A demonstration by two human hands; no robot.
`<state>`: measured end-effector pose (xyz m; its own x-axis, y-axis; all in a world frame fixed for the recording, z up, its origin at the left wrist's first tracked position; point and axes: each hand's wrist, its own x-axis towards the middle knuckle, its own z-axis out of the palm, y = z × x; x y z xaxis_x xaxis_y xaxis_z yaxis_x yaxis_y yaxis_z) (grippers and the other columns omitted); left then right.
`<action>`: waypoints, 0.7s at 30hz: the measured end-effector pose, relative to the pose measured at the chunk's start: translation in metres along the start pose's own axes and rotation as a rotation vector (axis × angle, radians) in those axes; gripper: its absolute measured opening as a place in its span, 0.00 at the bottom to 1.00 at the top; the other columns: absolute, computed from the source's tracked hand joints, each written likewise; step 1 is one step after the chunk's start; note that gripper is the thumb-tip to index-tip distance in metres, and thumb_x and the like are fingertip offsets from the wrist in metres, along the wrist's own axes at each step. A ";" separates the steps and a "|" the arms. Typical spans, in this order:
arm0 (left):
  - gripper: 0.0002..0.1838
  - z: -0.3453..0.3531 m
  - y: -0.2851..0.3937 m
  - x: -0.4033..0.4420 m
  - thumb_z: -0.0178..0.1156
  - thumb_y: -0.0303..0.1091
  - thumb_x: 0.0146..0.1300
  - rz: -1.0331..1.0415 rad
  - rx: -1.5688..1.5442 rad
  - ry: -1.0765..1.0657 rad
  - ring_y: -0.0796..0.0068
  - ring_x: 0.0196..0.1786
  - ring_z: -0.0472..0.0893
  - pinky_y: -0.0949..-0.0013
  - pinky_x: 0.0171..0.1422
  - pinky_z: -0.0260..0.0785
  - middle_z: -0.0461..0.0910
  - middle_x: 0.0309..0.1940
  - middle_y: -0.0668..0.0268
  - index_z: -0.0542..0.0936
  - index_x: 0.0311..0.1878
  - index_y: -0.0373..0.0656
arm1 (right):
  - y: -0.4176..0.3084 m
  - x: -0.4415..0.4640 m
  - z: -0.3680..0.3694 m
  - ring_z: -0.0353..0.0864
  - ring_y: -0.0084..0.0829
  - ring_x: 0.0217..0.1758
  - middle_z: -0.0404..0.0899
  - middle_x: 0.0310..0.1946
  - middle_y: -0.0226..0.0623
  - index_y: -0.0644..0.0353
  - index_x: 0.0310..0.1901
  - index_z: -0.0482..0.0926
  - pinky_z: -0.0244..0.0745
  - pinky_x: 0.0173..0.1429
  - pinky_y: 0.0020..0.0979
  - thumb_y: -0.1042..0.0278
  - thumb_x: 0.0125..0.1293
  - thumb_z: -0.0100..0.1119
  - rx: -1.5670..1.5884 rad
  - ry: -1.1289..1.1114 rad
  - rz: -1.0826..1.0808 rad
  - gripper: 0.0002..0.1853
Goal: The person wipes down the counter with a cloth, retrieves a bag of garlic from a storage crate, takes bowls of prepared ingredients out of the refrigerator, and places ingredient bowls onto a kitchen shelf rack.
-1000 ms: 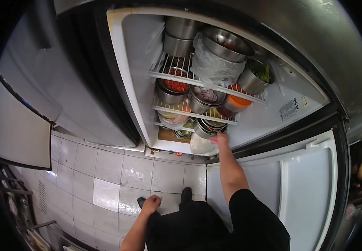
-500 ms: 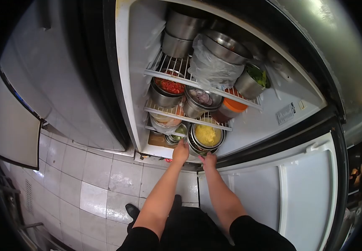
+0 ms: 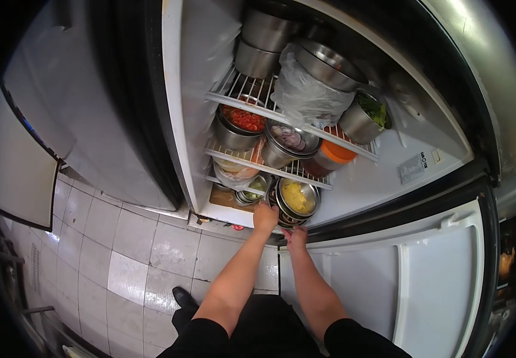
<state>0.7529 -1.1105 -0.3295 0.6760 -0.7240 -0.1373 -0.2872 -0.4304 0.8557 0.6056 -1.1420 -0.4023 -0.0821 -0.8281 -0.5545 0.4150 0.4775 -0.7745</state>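
Note:
A steel bowl of yellow food (image 3: 295, 197) sits tilted on top of other steel bowls at the bottom right of the open refrigerator. My left hand (image 3: 266, 217) is closed at the left side of this stack, its fingertips partly hidden by the bowls. At the stack's near edge, my right hand (image 3: 295, 236) has its fingers against the lower bowls, the thumb side turned inward. Left of the stack is a bowl with green food (image 3: 255, 188). Above it stand a bowl of sliced onions (image 3: 288, 137) and a pot of chopped red food (image 3: 243, 119).
The open refrigerator door (image 3: 437, 262) lies to the right. Higher up are a plastic-wrapped bundle (image 3: 311, 98), a pot of green leaves (image 3: 362, 122) and an orange-lidded container (image 3: 337, 152). Wire shelf edges (image 3: 252, 160) hang close above the hands. Tiled floor (image 3: 130, 274) spreads below left.
My left hand has come up from near my body to the bowl stack. The bowl of yellow food has come into view and now tilts; my right hand has shifted down to the stack's near edge.

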 end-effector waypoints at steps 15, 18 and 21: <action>0.10 -0.034 -0.037 -0.026 0.56 0.32 0.62 -0.004 -0.136 -0.085 0.63 0.21 0.84 0.60 0.28 0.76 0.83 0.25 0.52 0.76 0.38 0.33 | 0.030 0.032 -0.029 0.84 0.30 0.39 0.80 0.47 0.34 0.51 0.55 0.72 0.77 0.28 0.27 0.68 0.70 0.52 0.019 -0.274 -0.104 0.13; 0.08 -0.036 -0.049 -0.028 0.57 0.30 0.61 0.021 -0.158 -0.056 0.59 0.24 0.84 0.58 0.30 0.76 0.81 0.24 0.52 0.75 0.35 0.33 | 0.040 0.034 -0.025 0.84 0.31 0.42 0.80 0.49 0.34 0.53 0.56 0.73 0.81 0.36 0.29 0.64 0.73 0.48 0.094 -0.147 -0.119 0.13; 0.07 -0.050 -0.047 -0.036 0.57 0.29 0.61 0.090 -0.108 0.013 0.57 0.26 0.84 0.57 0.31 0.75 0.80 0.23 0.52 0.75 0.33 0.33 | 0.012 -0.002 -0.001 0.80 0.34 0.56 0.77 0.56 0.36 0.56 0.60 0.72 0.79 0.56 0.36 0.60 0.72 0.51 0.212 -0.166 -0.047 0.18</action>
<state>0.7755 -1.0371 -0.3400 0.6594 -0.7501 -0.0515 -0.2730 -0.3026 0.9132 0.6097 -1.1342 -0.4105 0.0367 -0.8930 -0.4485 0.5965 0.3797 -0.7072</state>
